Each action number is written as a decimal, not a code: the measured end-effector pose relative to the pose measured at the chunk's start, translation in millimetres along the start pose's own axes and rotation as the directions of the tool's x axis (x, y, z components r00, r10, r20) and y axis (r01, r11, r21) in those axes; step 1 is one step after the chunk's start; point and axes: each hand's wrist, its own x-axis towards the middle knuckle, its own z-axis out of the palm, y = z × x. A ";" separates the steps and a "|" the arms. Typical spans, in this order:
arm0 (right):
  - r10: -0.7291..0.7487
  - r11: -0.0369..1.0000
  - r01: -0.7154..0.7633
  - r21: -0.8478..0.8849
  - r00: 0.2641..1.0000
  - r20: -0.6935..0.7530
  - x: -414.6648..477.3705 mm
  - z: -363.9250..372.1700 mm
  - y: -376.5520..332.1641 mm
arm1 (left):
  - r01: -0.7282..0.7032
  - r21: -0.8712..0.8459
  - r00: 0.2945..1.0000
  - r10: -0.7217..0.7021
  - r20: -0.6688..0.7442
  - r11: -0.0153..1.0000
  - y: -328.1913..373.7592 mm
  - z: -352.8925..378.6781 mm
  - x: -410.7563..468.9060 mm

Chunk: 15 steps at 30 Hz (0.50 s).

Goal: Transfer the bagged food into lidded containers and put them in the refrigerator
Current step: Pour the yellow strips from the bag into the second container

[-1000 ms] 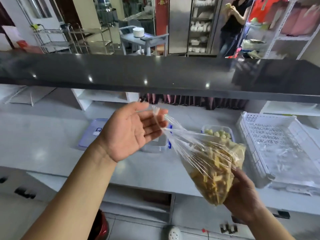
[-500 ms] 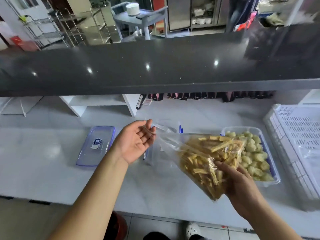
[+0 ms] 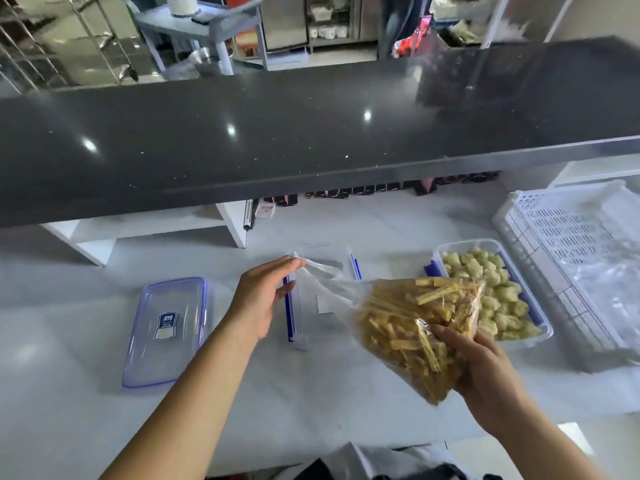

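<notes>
Single view: head-worn, wide-angle camera. Faces forward and down, close over the white table (image 3: 52, 323). Left hand (image 3: 258, 306) and right hand (image 3: 485, 368) sit mid-frame. Dark shelf (image 3: 311, 133) crosses the far half.

The bag (image 3: 412, 317) now lies tipped, mouth toward ten o'clock. The left hand (image 3: 261, 301) has turned palm-down, and the right hand (image 3: 485, 372) has raised the bag's bottom.

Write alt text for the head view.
The left hand holds the neck of a clear bag of yellow strips; the right hand cups its bottom, above a white counter. A lid lies left, a filled container right.
</notes>
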 end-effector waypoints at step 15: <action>-0.020 0.998 0.025 0.049 0.995 -0.099 -11.3 29.4 14.1 | -0.241 0.152 0.938 0.190 0.290 0.958 -38.3 15.2 27.6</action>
